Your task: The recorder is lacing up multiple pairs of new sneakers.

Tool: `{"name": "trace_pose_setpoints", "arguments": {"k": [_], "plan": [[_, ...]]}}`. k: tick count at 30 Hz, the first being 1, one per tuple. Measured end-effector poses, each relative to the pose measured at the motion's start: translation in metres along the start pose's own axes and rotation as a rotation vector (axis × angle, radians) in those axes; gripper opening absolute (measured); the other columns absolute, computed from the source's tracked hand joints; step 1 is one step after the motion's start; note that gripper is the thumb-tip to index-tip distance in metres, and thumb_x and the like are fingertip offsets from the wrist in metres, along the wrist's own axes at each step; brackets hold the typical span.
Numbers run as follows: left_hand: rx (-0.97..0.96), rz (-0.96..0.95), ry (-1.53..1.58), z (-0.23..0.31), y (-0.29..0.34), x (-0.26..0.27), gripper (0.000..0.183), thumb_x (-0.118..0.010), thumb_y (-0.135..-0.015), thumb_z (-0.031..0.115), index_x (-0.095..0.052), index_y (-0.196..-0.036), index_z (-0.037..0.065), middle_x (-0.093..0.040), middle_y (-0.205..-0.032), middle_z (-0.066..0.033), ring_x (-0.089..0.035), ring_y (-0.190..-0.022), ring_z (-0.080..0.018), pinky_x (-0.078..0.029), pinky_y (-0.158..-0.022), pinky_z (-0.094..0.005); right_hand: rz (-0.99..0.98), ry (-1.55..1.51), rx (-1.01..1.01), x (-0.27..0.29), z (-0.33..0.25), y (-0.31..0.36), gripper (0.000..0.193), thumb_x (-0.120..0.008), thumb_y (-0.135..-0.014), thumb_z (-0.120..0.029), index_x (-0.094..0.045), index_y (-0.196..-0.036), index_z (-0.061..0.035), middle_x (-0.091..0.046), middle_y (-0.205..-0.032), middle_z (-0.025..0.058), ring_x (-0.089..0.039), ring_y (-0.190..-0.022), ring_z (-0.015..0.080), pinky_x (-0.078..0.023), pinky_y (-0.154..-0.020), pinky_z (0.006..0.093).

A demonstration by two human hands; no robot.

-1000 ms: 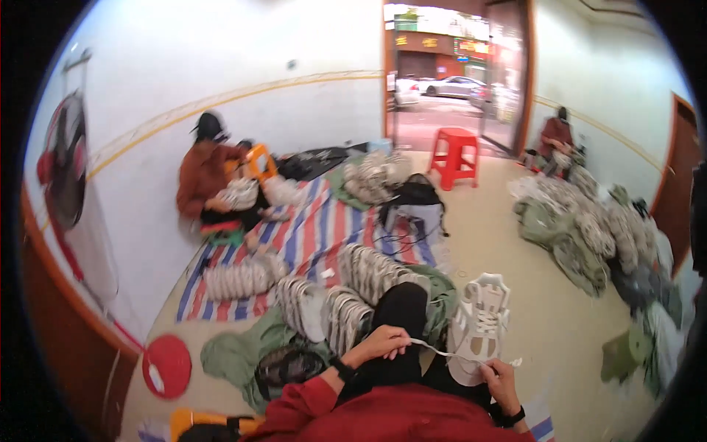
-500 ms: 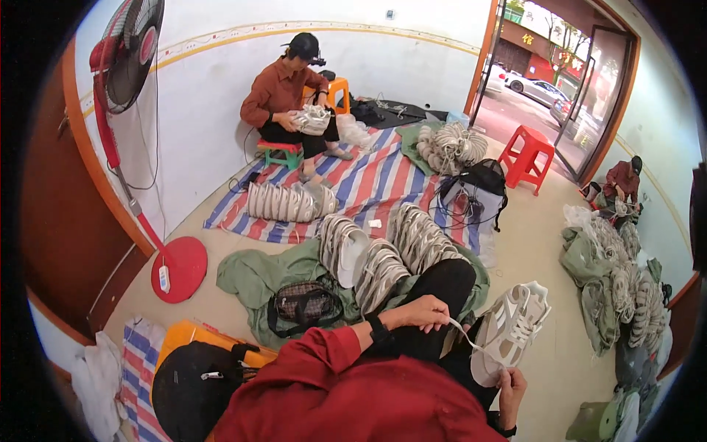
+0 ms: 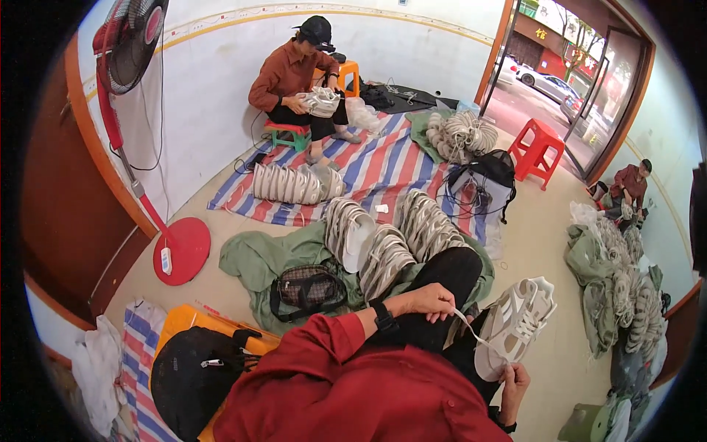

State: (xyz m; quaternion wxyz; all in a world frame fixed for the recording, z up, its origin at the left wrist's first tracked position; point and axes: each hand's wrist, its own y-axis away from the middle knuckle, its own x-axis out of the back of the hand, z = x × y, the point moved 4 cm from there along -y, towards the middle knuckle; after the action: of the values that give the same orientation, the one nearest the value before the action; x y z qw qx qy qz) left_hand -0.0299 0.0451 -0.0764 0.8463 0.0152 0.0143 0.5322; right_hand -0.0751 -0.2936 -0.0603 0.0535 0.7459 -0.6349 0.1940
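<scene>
A white and beige sneaker (image 3: pixel 518 318) rests by my right leg, its near end close to my body. From its near end a pale flat shoelace (image 3: pixel 475 335) stretches up to the left. My left hand (image 3: pixel 433 300) is closed in a pinch on the lace's upper end, above my dark-trousered knee. At the sneaker's near end, my right hand (image 3: pixel 513 384) has its fingertips pinched where the lace runs down; the exact grip is partly hidden by the fingers. Rows of nested sneakers (image 3: pixel 387 258) lie just beyond my knees on a green cloth (image 3: pixel 254 258).
Across the striped sheet (image 3: pixel 383 158), a person (image 3: pixel 294 81) on a low stool handles a sneaker. Another person (image 3: pixel 630 184) sits at the right wall near sneaker bundles (image 3: pixel 622 272). A red-based fan (image 3: pixel 182 252) stands left; a red stool (image 3: pixel 536 155) stands by the doorway.
The view has tilted slightly, so the surroundings sit a little differently. My left hand has turned slightly, still pinching the lace; my right hand stays at the sneaker's near end.
</scene>
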Motion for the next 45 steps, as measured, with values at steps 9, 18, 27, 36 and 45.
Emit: {"name": "trace_pose_setpoints", "arguments": {"k": [9, 18, 27, 36, 45], "plan": [[-0.011, -0.002, 0.024, 0.0, -0.002, -0.001, 0.018, -0.057, -0.087, 0.013, -0.066, -0.088, -0.002, -0.065, -0.069, -0.0062, -0.06, -0.05, -0.0117, -0.047, -0.043, -0.0228, 0.02, -0.017, -0.037, 0.003, 0.002, 0.0, 0.018, -0.057, -0.093, -0.012, -0.061, -0.079, -0.0003, -0.052, -0.062, -0.0012, -0.047, -0.057, 0.007, -0.037, -0.053, 0.0231], [-0.033, 0.06, -0.068, 0.002, -0.002, -0.004, 0.018, -0.055, -0.085, 0.012, -0.065, -0.085, -0.003, -0.065, -0.065, -0.0087, -0.058, -0.043, -0.0133, -0.045, -0.039, -0.0258, 0.017, -0.028, 0.007, -0.001, -0.002, -0.001, 0.019, -0.056, -0.092, -0.01, -0.058, -0.076, -0.0002, -0.05, -0.062, -0.0016, -0.046, -0.057, 0.0069, -0.037, -0.052, 0.0232], [-0.042, 0.111, -0.129, 0.007, 0.003, -0.007, 0.017, -0.056, -0.084, 0.012, -0.066, -0.084, -0.003, -0.064, -0.062, -0.0085, -0.057, -0.043, -0.0134, -0.044, -0.039, -0.0264, 0.026, -0.057, -0.007, -0.004, -0.012, -0.001, 0.021, -0.056, -0.092, -0.011, -0.057, -0.074, -0.0012, -0.05, -0.059, -0.0006, -0.047, -0.055, 0.0076, -0.038, -0.053, 0.023], [-0.046, 0.105, -0.124, 0.002, 0.001, -0.006, 0.018, -0.056, -0.084, 0.012, -0.066, -0.085, -0.003, -0.065, -0.063, -0.0088, -0.058, -0.043, -0.0136, -0.044, -0.039, -0.0266, 0.024, -0.014, 0.038, -0.002, -0.005, -0.003, 0.022, -0.056, -0.093, -0.013, -0.058, -0.075, -0.0017, -0.05, -0.059, -0.0004, -0.046, -0.054, 0.0076, -0.037, -0.052, 0.0228], [-0.054, 0.104, -0.132, 0.006, 0.005, -0.008, 0.018, -0.057, -0.084, 0.012, -0.066, -0.083, -0.003, -0.065, -0.063, -0.0088, -0.058, -0.043, -0.0142, -0.045, -0.04, -0.0268, 0.02, 0.023, 0.015, 0.002, 0.002, -0.002, 0.022, -0.055, -0.094, -0.014, -0.056, -0.075, -0.003, -0.053, -0.062, 0.0011, -0.049, -0.056, 0.009, -0.04, -0.053, 0.0238]]}}
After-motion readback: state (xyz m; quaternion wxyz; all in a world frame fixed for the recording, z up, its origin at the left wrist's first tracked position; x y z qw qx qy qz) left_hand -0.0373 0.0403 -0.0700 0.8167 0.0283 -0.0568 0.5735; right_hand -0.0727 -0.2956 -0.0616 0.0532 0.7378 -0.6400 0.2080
